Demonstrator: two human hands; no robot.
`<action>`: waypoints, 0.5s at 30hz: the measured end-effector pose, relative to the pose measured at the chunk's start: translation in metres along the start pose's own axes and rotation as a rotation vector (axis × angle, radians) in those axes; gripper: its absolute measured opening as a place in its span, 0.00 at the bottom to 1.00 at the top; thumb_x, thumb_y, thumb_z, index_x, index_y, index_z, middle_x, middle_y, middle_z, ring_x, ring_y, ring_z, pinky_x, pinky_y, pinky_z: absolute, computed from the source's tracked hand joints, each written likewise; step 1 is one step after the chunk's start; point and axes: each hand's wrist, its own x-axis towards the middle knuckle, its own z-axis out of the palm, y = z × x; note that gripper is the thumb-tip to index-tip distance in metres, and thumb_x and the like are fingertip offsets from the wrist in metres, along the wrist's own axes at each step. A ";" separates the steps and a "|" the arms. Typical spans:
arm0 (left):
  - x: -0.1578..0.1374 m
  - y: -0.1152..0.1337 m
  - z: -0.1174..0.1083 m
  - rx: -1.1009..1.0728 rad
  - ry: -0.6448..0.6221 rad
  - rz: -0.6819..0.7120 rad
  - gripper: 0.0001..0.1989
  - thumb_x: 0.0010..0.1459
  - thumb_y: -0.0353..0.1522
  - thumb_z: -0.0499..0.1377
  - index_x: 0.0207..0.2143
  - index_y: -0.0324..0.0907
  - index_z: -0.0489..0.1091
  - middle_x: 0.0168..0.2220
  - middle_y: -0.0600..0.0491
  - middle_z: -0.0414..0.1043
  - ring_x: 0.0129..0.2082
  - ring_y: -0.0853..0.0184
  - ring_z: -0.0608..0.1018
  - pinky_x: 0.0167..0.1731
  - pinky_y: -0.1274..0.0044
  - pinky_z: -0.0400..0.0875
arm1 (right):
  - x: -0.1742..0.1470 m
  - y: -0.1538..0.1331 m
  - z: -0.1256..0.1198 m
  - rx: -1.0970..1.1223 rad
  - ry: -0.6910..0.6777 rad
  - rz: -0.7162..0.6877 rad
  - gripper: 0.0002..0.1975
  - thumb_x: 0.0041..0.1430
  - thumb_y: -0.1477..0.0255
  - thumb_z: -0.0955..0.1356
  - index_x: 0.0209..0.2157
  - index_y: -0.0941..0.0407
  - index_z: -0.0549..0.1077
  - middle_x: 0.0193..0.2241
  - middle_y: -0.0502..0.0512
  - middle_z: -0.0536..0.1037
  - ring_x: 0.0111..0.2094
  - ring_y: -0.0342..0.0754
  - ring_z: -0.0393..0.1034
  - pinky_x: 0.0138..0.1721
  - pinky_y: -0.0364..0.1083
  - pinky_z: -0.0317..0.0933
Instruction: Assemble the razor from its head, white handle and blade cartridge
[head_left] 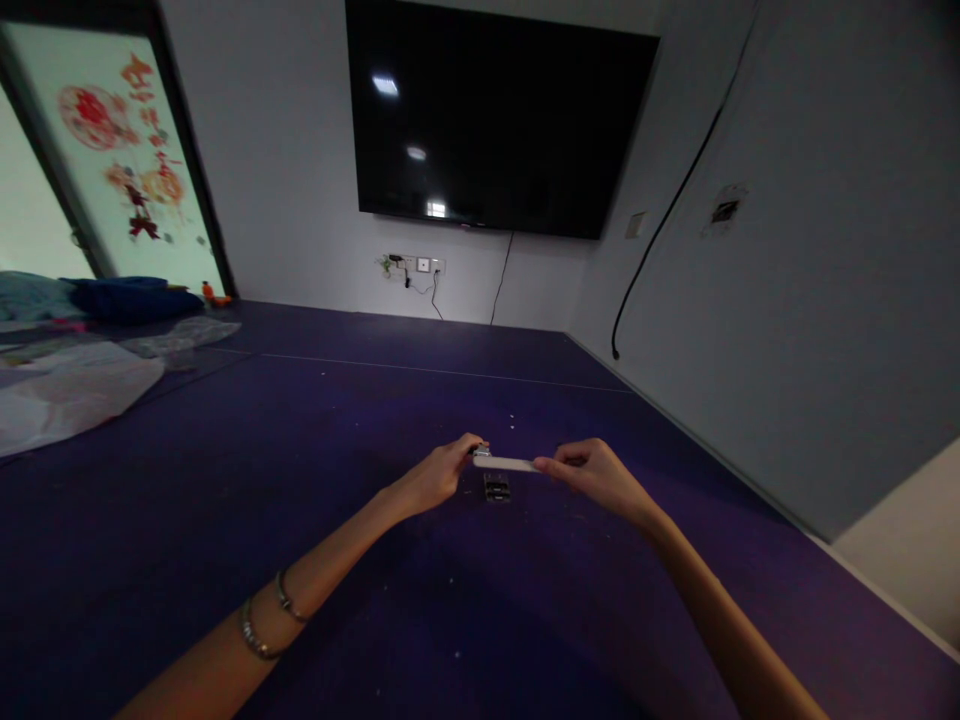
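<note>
While the right hand point(596, 473) grip pinches the flat white stick point(510, 464) by its right end, long axis runs left to the small metallic piece point(481, 452) pinched in the left hand point(442, 473); contact unclear. Stick's above the purple floor point(420, 620), left of its right edge.

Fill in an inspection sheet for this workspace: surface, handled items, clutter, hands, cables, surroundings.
Surface: purple floor, dotted with small pale specks.
Handled items: pale stick; silvery piece, too small to identify; dark item lying on the floor near both hands.
Clutter: whitish sheet, blue bundle and orange object, all at the left.
Hands: left hand holds the silvery piece; right hand grips one end of the pale stick in its fingers.
Cables: black cable hanging on the right wall; thin cord below the television.
Surroundings: wall-mounted television; decorated door at the left.
</note>
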 end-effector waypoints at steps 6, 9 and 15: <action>-0.001 0.001 0.001 0.021 -0.012 0.008 0.15 0.57 0.30 0.51 0.48 0.44 0.63 0.44 0.48 0.71 0.41 0.64 0.73 0.42 0.75 0.64 | 0.000 0.001 -0.001 0.008 -0.021 0.014 0.22 0.48 0.54 0.65 0.14 0.58 0.67 0.12 0.46 0.58 0.16 0.38 0.50 0.18 0.41 0.41; -0.001 0.001 0.001 0.010 -0.006 -0.007 0.15 0.57 0.29 0.51 0.48 0.44 0.64 0.44 0.48 0.71 0.42 0.64 0.73 0.43 0.74 0.64 | 0.001 0.002 -0.001 0.017 -0.017 0.022 0.22 0.48 0.54 0.65 0.14 0.58 0.68 0.12 0.46 0.59 0.16 0.38 0.50 0.18 0.41 0.42; -0.001 0.002 0.001 0.006 -0.009 0.005 0.14 0.58 0.29 0.49 0.47 0.44 0.64 0.41 0.48 0.72 0.38 0.65 0.74 0.40 0.75 0.65 | 0.002 0.007 -0.003 0.021 -0.037 0.026 0.22 0.48 0.54 0.66 0.14 0.58 0.68 0.12 0.46 0.59 0.15 0.38 0.50 0.18 0.41 0.43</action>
